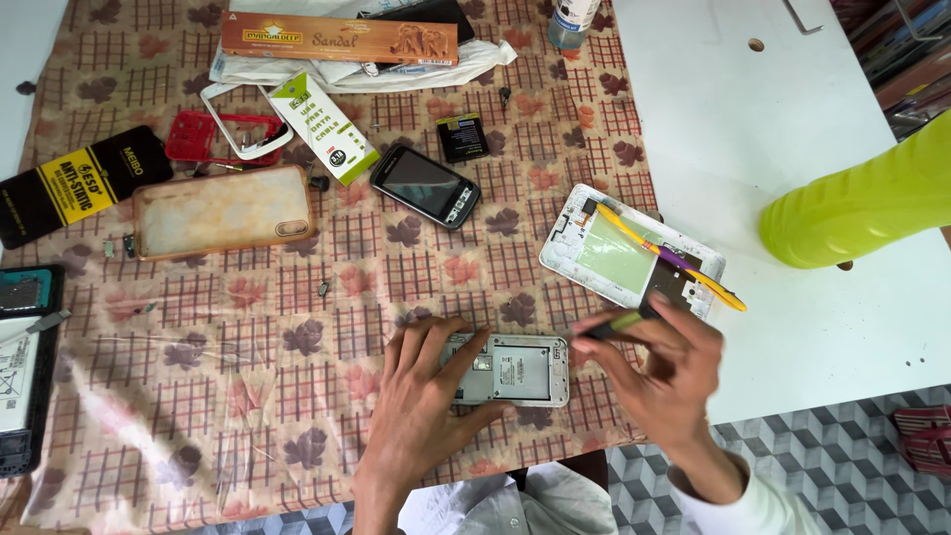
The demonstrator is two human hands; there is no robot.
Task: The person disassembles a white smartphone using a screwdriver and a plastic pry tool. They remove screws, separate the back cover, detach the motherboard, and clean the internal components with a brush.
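My left hand [421, 391] presses flat on the left end of an opened white phone [515, 370] lying back-up on the patterned cloth, its battery bay and label showing. My right hand [659, 381] grips a small green-tipped screwdriver [609, 326] whose tip points at the phone's upper right corner. The right hand is blurred. Just beyond it lies a second opened white phone [619, 260] with a pale green panel, and a yellow-and-purple tool [674, 260] rests across it.
A black smartphone [426, 184], a small black battery [463, 137], a worn clear phone case [223, 211], red and white phone frames [228, 134], a cable box [324, 127] and a long orange box [339, 40] lie farther back. A lime green plastic object [857, 203] stands on the white table at right.
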